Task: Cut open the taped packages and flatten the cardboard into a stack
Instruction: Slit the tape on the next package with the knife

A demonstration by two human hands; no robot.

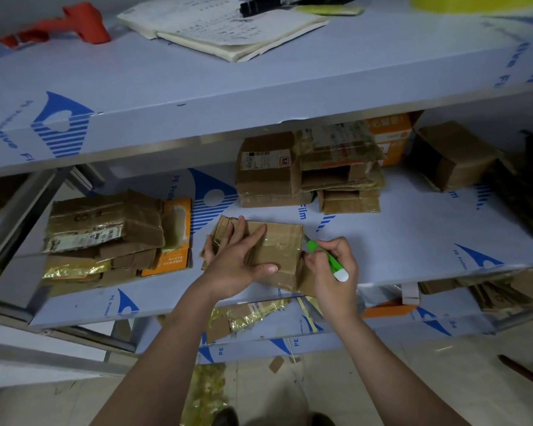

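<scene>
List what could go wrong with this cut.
The left hand presses flat on the taped box, its fingers close to the green cutter gripped by the right hand; a slip might nick them. The box lies near the shelf edge and might slide off.

Green-white cutter (326,259); brown package (279,250); blue-printed shelf (397,235).

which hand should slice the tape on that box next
Right. The right hand already grips the green cutter, its tip at the taped box's right edge, while the left hand presses flat on top, steadying it.
</scene>
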